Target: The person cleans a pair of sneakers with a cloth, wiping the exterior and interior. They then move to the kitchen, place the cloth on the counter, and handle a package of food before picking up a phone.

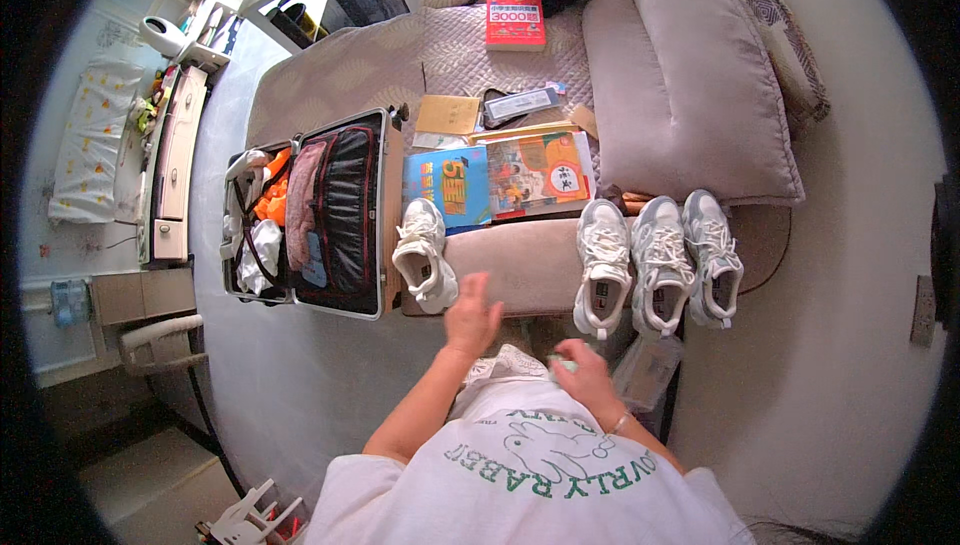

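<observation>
My left hand [474,320] is open and slightly blurred, just right of a white lace-up sneaker [426,252] whose opening faces me. I cannot tell whether the fingertips touch it. Held close to my body, my right hand [586,378] grips a small pale green-and-white item [562,365], mostly hidden by the fingers. To the right, a white sneaker [602,260], a grey-and-white sneaker [661,263] and another grey-and-white sneaker [711,252] stand side by side along the front edge of the padded bench [517,263].
An open suitcase [388,222] with clothes and a black packing bag [346,207] lies left. Behind the sneakers are a blue book [450,185], an orange-covered book [536,173] and a large cushion [682,87]. A red book [515,23] lies farther back. A clear plastic bag [651,372] hangs below the bench.
</observation>
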Demonstrator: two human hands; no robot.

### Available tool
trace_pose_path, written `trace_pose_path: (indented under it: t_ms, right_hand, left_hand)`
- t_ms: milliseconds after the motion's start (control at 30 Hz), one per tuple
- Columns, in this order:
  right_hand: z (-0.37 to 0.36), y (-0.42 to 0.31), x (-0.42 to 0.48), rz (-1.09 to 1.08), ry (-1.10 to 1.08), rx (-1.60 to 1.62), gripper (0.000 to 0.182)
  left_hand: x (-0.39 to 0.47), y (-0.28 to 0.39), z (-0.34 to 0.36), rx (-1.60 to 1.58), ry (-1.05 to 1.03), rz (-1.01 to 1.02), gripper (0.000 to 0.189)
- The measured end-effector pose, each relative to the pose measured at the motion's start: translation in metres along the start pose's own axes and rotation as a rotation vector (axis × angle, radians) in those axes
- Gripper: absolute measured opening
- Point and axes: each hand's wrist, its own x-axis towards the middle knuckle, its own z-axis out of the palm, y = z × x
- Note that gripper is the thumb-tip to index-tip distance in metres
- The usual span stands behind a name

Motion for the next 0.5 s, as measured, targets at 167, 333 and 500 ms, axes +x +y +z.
trace_pose_path:
  t_ms: [167,333,500]
  right_hand:
    - [0.080,-0.047,0.088,-0.227,-0.359,-0.095,0.052]
    - [0.146,-0.081,0.172,-0.146,-0.528,-0.434,0.063]
    - [0.149,-0.074,0.174,-0.106,-0.449,-0.439,0.054]
  left_hand:
    - [0.001,-0.083,-0.033,0.170,-0.045,-0.193,0.072]
    - [0.011,-0.115,-0.029,0.256,-0.383,-0.276,0.051]
    - [0.017,-0.116,-0.020,0.109,-0.200,-0.065,0.021]
